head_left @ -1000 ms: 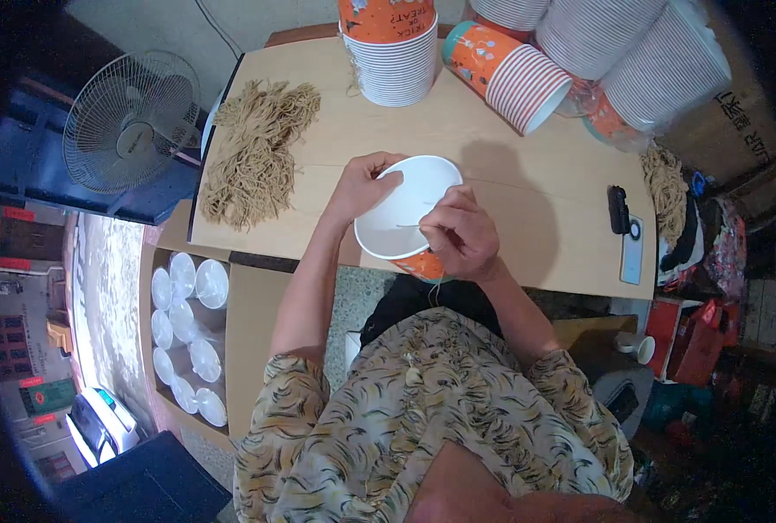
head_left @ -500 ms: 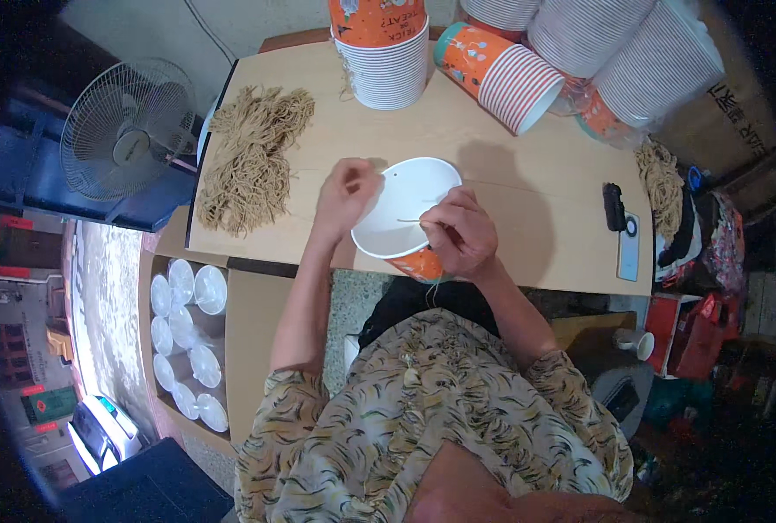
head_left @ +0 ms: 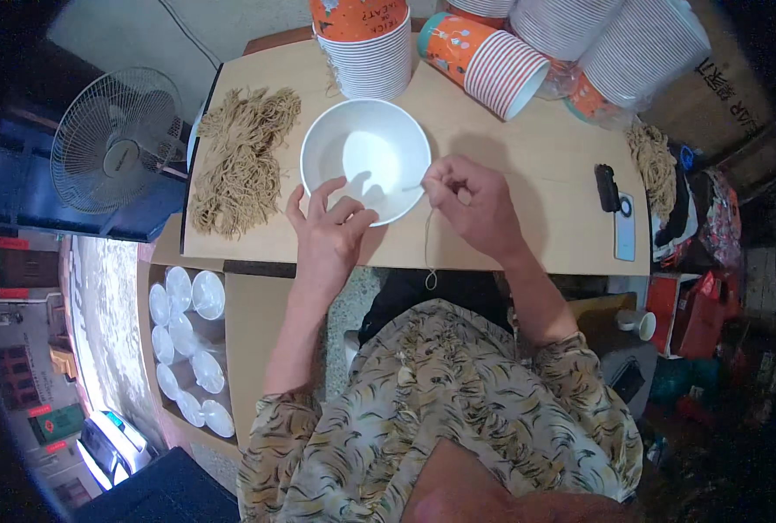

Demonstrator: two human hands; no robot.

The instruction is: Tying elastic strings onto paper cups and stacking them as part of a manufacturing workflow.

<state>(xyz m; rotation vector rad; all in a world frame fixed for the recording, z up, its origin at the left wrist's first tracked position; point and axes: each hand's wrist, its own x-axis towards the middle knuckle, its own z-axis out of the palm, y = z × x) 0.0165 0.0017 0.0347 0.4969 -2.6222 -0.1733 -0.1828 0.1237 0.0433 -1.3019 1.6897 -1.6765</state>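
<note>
A white paper bucket [head_left: 367,148] stands on the table in front of me, its open mouth facing up. My left hand [head_left: 328,228] is at its near left rim, fingers spread and bent, some reaching over the edge; whether they grip the rim is unclear. Just beyond the right rim, my right hand [head_left: 473,199] pinches a thin cord between thumb and fingertips. One short end points toward the bucket. From the pinch, the cord [head_left: 427,253] hangs past the table's front edge and ends in a small loop.
A heap of tan cords [head_left: 241,166] lies at the left. Behind stand stacked orange-and-white buckets [head_left: 370,65], with a stack on its side [head_left: 493,70] to their right. A phone [head_left: 623,234] lies near the right edge. Below left, a carton [head_left: 257,349] holds clear plastic cups.
The bucket has gone from tilted near the table edge to upright farther back. My left hand has moved down to its near rim. My right hand still pinches the cord, now outside the rim.
</note>
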